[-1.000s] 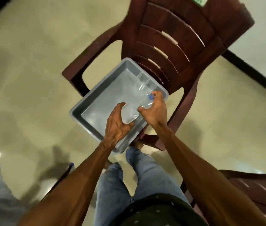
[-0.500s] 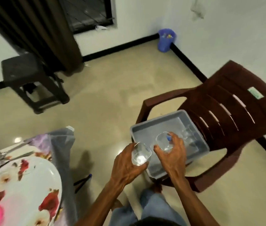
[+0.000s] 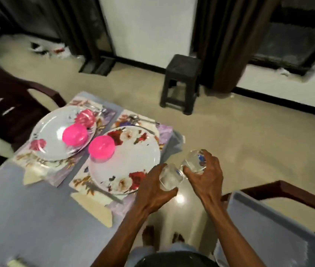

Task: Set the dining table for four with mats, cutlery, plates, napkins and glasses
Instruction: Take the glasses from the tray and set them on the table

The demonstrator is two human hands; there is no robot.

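2 plates (image 3: 131, 162) sit side by side on mats (image 3: 79, 178), bowls (image 3: 101, 147) on them, tray (image 3: 280, 232) right.

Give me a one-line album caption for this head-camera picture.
Each hand, left hand and right hand, carries a clear glass toward floral plates on the table.

Around the near plate (image 3: 127, 160), the blue table (image 3: 27, 218) lies bare toward the viewer. Its far side is blocked by a pink bowl (image 3: 101, 147), cutlery (image 3: 139, 118) and a second plate (image 3: 56, 137). To its right, past the table edge, is open floor (image 3: 239, 141).
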